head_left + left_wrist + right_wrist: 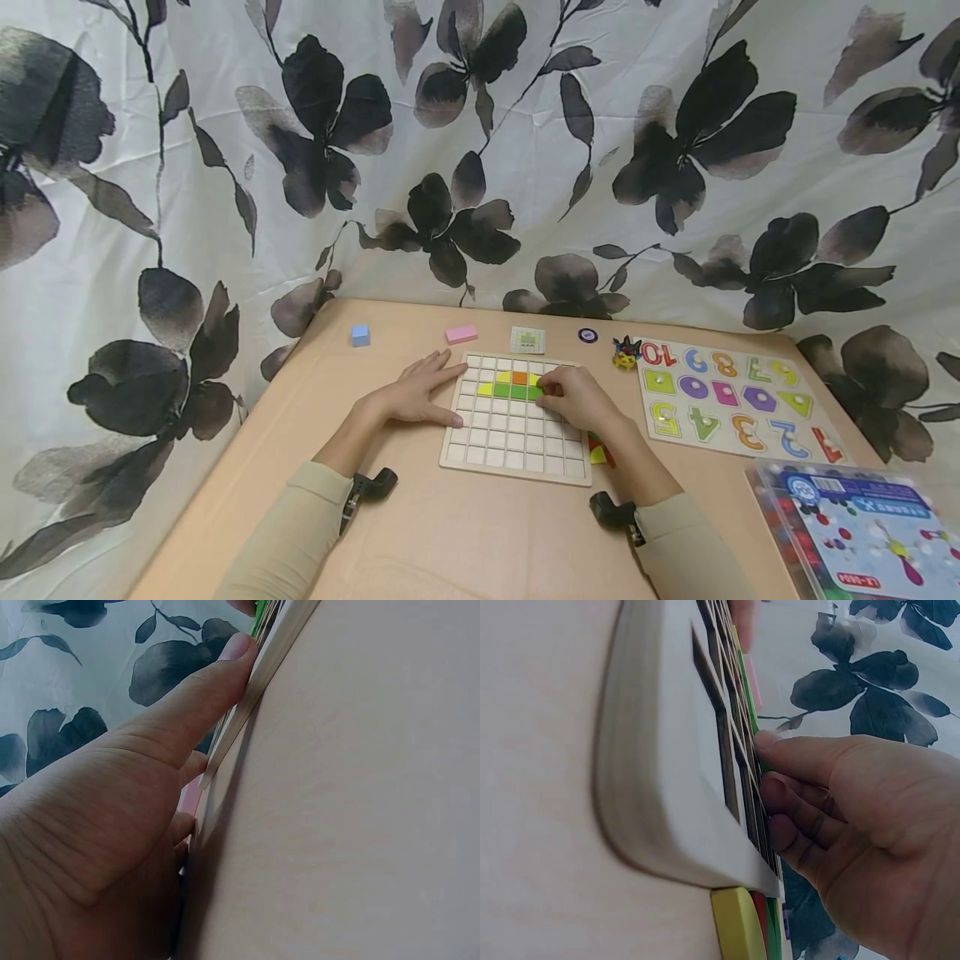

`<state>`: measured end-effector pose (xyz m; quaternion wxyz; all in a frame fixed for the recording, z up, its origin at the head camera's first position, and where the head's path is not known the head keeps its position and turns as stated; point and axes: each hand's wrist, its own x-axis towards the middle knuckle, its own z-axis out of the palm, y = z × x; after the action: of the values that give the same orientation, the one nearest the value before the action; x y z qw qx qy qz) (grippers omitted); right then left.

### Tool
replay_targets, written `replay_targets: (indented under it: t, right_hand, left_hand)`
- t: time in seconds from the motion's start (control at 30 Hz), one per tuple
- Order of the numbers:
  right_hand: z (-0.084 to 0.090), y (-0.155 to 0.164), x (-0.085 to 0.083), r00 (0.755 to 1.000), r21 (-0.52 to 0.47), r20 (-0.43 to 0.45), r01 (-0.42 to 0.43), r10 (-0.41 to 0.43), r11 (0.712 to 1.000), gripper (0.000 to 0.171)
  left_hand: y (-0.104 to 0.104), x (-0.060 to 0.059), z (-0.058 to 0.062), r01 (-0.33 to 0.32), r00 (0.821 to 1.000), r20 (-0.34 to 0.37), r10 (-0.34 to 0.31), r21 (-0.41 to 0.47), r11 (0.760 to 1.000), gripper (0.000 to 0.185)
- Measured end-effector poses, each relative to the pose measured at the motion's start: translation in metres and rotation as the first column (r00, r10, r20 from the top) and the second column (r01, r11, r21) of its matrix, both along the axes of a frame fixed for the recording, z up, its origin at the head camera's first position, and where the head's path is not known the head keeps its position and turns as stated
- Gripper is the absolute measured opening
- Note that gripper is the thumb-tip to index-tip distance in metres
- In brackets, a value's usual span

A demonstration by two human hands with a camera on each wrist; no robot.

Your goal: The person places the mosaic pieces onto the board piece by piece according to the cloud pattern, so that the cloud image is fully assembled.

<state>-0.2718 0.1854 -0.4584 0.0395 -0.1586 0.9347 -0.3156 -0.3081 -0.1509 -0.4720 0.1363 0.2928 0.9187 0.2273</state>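
I had the left hand [416, 393] lying flat on the table [315, 467], fingers straight and slightly spread, their tips against the left edge of the wooden grid board [514, 419]; the left wrist view showed one finger pressed along the board's rim, so that grip held nothing and only steadied the board. The right hand [576, 397] rested on the board's right side, fingers curled down onto a green tile [534, 392] in the third row. From the right wrist view the fingertips [769, 742] touched the tile's edge, a narrow grip pressing rather than lifting, as far as I could tell.

I judged the work to be at an early stage. Only a small cluster was filled: an orange tile [519, 377] in the second row with yellow-green at either side, and a row of yellow [485, 389] and green below it. Most of the cells were empty. A few loose coloured tiles [597, 452] lay on the table just beside the board's right edge, partly hidden by my right wrist. A small pattern card [527, 340] lay beyond the board, with a pink block [461, 334] and a blue cube [361, 335] well to its left.
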Motion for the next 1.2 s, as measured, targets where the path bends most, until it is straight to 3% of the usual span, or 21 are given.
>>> replay_targets:
  t: [0.37,0.73,0.93,1.2]
  right_hand:
    - [0.002,0.006,-0.007,1.000,-0.019,-0.014,-0.010,0.010,1.000,0.033]
    - [0.021,0.029,-0.014,0.999,-0.069,-0.052,-0.022,0.018,0.997,0.035]
    - [0.032,0.044,-0.015,0.999,-0.111,-0.016,0.032,-0.034,0.993,0.035]
    - [0.039,0.062,-0.015,0.989,-0.084,0.044,0.142,-0.138,0.986,0.032]
  left_hand:
    - [0.004,-0.003,-0.001,-0.011,1.000,-0.003,0.011,0.000,1.000,0.107]
    - [0.008,-0.007,-0.003,-0.021,1.000,-0.002,0.021,-0.001,1.000,0.108]
    - [0.009,-0.008,-0.004,-0.028,1.000,0.000,0.028,0.012,1.000,0.106]
    - [0.013,-0.010,-0.004,-0.034,0.999,-0.006,0.034,0.008,0.999,0.106]
